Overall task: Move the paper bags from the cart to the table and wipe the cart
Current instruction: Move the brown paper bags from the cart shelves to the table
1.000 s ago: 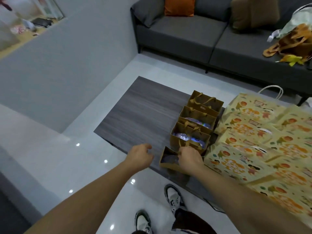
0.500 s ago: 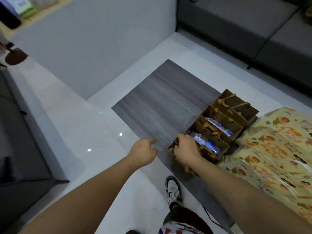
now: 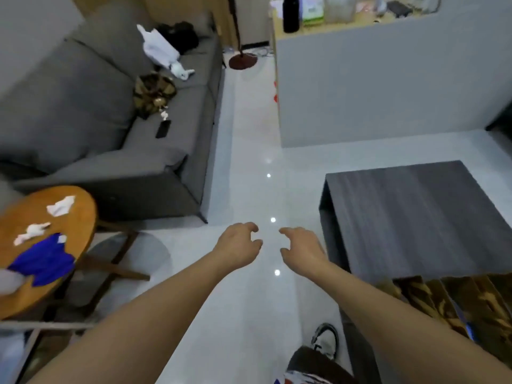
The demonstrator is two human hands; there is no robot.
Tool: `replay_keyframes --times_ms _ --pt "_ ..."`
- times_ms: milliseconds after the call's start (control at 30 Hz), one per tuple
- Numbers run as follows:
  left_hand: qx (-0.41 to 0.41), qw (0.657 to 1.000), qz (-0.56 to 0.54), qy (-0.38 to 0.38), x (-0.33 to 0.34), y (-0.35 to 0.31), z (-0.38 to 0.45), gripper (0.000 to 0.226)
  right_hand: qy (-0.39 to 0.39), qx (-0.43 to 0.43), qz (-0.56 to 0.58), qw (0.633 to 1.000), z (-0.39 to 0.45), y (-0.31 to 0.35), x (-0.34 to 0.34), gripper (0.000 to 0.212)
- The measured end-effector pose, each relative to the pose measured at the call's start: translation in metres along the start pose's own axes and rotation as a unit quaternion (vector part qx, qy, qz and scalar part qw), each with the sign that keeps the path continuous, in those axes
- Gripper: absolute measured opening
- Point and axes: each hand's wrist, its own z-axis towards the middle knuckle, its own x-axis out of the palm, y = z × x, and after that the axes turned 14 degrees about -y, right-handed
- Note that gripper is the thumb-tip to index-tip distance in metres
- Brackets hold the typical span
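Note:
Both my hands hang over the white floor, holding nothing, fingers loosely curled. My left hand (image 3: 240,244) is just left of my right hand (image 3: 300,246), a small gap between them. The dark wood-grain table (image 3: 410,214) lies to the right of my right hand. Brown paper bags (image 3: 454,303), blurred, stand on its near edge at the lower right. At the far left a round wooden top (image 3: 41,261) carries a blue cloth (image 3: 44,261) and white crumpled tissues (image 3: 59,206). Whether this round top belongs to the cart I cannot tell.
A grey sofa (image 3: 116,128) with a phone, a white bag and a camouflage item stands at the upper left. A grey partition wall (image 3: 388,79) rises behind the table. A strip of white floor (image 3: 249,151) runs between sofa and wall. My shoe (image 3: 327,339) shows at the bottom.
My view has swung left, away from the bags toward the sofa. My right hand has let go of the brown paper bag, and both hands now hang over the floor.

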Motion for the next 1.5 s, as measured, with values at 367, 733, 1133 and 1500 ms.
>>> replay_keyframes --times_ms 367,733,1133,1500 --pt "-0.28 0.935 -0.079 -0.204 -0.111 0.306 -0.2 0.041 0.097 -0.345 -0.058 0.932 -0.121 0.298 0.146 0.058" --pt "-0.551 0.766 -0.128 -0.305 -0.117 0.481 -0.461 0.033 0.273 -0.581 -0.095 0.761 -0.309 0.473 0.295 0.066" --pt "-0.71 0.596 -0.192 -0.322 -0.102 0.612 -0.517 0.043 0.383 -0.664 -0.138 0.627 -0.364 0.596 0.454 0.066" --pt "-0.764 0.497 -0.245 -0.331 -0.052 0.734 -0.504 0.033 0.41 -0.723 -0.211 0.514 -0.394 0.636 0.612 0.061"
